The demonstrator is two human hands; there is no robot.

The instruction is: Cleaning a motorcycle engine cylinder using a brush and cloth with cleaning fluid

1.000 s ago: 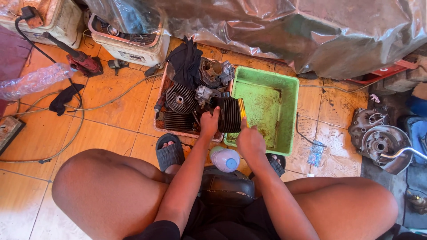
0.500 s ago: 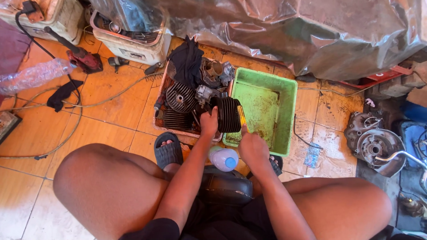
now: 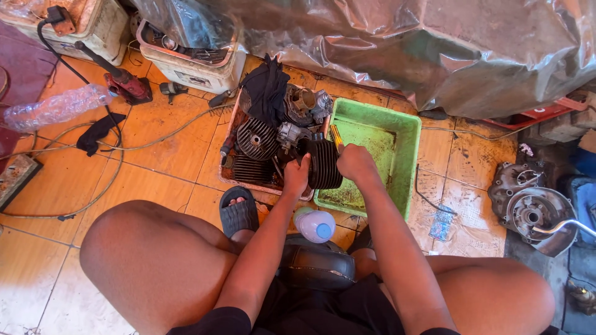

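Since a second ago, little has shifted: both of my hands stay on the black finned cylinder (image 3: 323,163), and the view has only drifted slightly. My left hand (image 3: 297,175) is wrapped around the cylinder's near left side, fingers curled closed against the fins. My right hand (image 3: 356,162) is closed at the cylinder's right end, gripping a yellow-handled tool (image 3: 336,138) whose tip I cannot make out. I hold the cylinder just above the seam between two containers on the orange tiled floor (image 3: 155,167): a shallow tray (image 3: 231,180) of dark engine parts on the left and a dirty green tub (image 3: 406,155) on the right. A black rag (image 3: 266,90) lies over the far end of the tray. I am seated low, bare knees spread wide, one foot in a dark sandal (image 3: 237,211) just beside the tray. A small white bottle with a blue cap (image 3: 315,224) lies on its side between my forearms. A grey engine cover (image 3: 532,208) sits well apart at the right. Silvery plastic sheeting (image 3: 434,43) spreads behind the tub.
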